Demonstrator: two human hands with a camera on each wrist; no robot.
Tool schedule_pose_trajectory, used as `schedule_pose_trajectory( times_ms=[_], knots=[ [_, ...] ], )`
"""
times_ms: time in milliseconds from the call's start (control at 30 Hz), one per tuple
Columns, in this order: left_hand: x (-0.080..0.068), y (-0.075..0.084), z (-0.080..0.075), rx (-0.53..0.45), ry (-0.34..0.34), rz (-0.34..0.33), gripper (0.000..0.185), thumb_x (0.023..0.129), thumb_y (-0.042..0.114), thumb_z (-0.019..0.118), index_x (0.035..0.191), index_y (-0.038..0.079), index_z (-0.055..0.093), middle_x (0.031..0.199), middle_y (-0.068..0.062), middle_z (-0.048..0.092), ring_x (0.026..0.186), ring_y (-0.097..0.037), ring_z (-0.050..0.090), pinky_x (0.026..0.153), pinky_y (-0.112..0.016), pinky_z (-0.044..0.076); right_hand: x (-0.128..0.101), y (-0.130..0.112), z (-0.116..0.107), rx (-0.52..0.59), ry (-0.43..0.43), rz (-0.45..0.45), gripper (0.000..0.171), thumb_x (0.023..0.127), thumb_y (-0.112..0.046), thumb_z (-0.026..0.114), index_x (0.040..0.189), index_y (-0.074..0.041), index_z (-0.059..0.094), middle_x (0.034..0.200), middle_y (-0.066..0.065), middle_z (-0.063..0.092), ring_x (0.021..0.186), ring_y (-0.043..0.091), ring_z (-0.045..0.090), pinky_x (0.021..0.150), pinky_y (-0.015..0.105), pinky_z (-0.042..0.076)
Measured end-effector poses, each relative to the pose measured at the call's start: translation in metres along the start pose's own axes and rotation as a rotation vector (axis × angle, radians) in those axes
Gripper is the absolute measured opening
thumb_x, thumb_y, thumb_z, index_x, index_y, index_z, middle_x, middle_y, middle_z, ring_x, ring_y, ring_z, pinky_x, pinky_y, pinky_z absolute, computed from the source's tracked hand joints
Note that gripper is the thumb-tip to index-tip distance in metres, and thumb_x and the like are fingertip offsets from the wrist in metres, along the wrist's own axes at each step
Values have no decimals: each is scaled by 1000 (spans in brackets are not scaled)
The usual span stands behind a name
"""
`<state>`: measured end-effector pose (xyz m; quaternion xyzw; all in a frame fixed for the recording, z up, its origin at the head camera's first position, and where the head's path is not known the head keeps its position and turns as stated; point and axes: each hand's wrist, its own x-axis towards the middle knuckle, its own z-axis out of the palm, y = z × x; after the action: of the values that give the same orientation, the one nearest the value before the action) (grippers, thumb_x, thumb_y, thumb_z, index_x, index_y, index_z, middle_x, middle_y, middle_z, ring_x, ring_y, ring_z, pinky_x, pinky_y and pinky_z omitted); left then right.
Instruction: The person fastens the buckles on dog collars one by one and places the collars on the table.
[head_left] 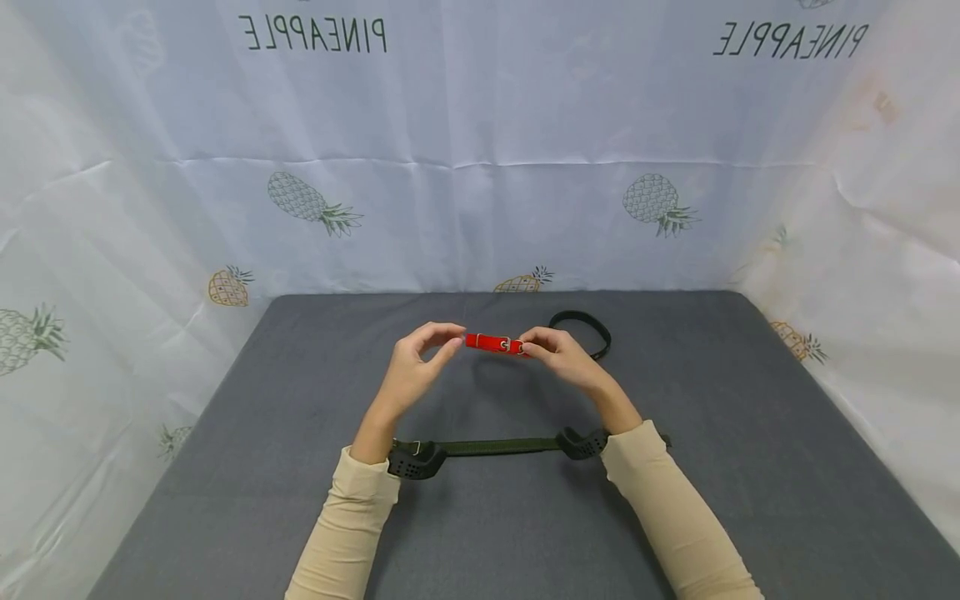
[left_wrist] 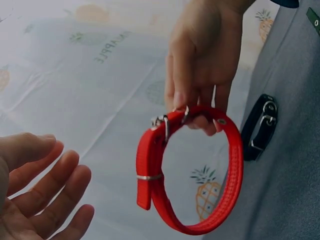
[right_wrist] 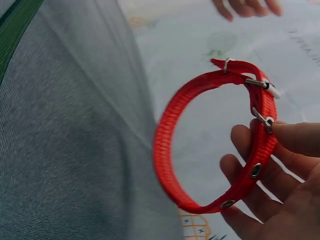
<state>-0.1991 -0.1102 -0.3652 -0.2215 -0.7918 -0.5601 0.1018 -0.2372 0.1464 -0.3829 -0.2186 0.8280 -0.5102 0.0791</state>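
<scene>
A red pet collar, buckled into a loop, is held up above the grey table by my right hand. In the right wrist view the thumb and fingers pinch the collar beside its metal D-ring, near the buckle. The strap's free end passes through a metal keeper loop, as the left wrist view shows on the collar. My left hand is close to the collar's other side; in its own wrist view the left hand is apart from it, fingers loosely bent and holding nothing.
A black collar, also closed in a loop, lies on the table behind my right hand. Across the table nearer me runs a dark green collar, laid out straight beneath my forearms. White pineapple-print cloth hangs around the table.
</scene>
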Motion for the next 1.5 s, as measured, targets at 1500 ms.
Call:
schedule_pose_trajectory(
  times_ms=[1500],
  knots=[
    [0, -1, -3, -34, 0, 7, 22, 94, 11, 61, 114, 2, 66, 115, -20, 66, 106, -27, 63, 91, -19, 51, 63, 51, 43, -298, 248, 115, 15, 91, -9, 66, 102, -2, 73, 109, 17, 71, 96, 29, 65, 81, 37, 56]
  ],
)
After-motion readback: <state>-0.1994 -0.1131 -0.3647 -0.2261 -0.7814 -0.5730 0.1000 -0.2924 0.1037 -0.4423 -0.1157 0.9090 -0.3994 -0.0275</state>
